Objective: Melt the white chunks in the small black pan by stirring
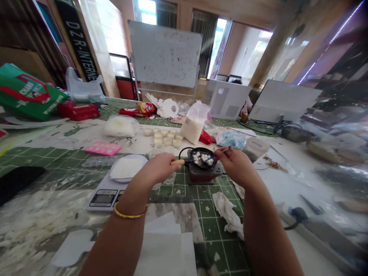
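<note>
gold bangle [130, 211] on left wrist. left hand [159, 168] clamped on wooden handle [178, 162] of small black frying pan [205, 153], which sits on square red hotplate [201, 174]. right hand [235, 165] pinches thin blue-handled utensil [218, 154], tip among lumpy white chunks [202, 159] in pan. white digital kitchen scale [106, 199] left of hotplate.

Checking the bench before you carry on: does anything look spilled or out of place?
Yes: white crumbly debris is strewn across the green cutting mat left of the digital scale, well away from the small black pan. It looks spilled.
</note>
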A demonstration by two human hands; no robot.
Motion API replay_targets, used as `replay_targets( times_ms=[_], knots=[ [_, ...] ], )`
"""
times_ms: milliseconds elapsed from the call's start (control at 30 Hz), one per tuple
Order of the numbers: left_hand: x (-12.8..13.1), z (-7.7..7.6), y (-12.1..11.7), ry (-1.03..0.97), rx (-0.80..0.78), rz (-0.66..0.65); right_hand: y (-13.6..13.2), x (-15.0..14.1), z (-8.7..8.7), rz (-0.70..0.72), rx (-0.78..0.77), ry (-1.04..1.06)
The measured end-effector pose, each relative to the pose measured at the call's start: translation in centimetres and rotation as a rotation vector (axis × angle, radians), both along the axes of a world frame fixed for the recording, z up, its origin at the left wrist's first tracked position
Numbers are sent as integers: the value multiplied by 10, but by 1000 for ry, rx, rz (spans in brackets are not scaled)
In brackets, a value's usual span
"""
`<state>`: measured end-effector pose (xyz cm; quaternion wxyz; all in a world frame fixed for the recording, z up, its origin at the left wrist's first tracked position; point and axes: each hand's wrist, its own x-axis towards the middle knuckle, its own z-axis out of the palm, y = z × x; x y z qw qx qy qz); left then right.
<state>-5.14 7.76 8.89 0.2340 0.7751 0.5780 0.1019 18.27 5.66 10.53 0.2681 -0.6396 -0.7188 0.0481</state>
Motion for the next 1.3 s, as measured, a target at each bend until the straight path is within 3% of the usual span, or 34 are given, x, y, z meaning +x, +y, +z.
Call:
replay_targets(
  times_ms=[167,367,600,733,867,967,1133,1300],
  knots=[
    [0,-1,1,10,-26,5,6,-1,-3,-60,117,55],
    [1,-1,1,5,-9,9,3,-9,-6,144,-91,76],
    [0,-2,2,25,11,2,1,11,3,-157,77,-63],
    [0,-3,1,11,19,2,2,0,-1,-9,-31,-1],
    [0,-3,3,27,18,3,-4,-8,0,93,-46,91],
    [0,-4,4,32,4,4,-3,-4,1,53,-59,27],
    [0,-3,2,6,-1,-6,5,4,0,-140,78,-6],
    [-1,-2,1,2,10,-1,1,2,1,-74,0,-67]
  ],
)
